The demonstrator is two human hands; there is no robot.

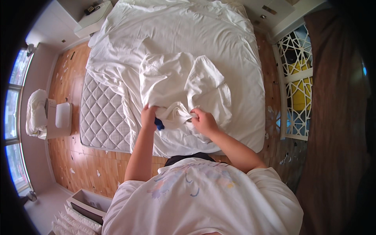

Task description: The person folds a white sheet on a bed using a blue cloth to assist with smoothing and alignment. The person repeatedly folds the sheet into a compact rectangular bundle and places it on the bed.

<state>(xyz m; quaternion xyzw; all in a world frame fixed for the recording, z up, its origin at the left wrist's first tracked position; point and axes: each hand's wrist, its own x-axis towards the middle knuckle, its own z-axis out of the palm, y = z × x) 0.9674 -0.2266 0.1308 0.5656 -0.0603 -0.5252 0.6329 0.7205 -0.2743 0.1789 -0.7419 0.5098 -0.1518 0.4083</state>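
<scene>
Bunched white fabric (167, 75), which looks like a pillowcase or cover, lies over the bed in front of me. My left hand (149, 117) grips its near left edge. A small dark blue piece (159, 123) shows just beside that hand; I cannot tell what it is. My right hand (204, 122) pinches another part of the fabric's near edge, a short way to the right. Between the two hands the cloth is gathered in folds. Beneath it a wrinkled white sheet (243, 88) covers most of the bed, and its front left part is pulled back from the quilted mattress (102, 117).
A white nightstand (95, 17) holds a dark telephone at the far left. Left of the bed are a white bin (63, 116) and a rolled white quilt (37, 111). An open drawer (89, 202) and stacked pillows (77, 220) sit lower left. White lattice panels (296, 85) stand right. Scraps litter the wood floor (88, 170).
</scene>
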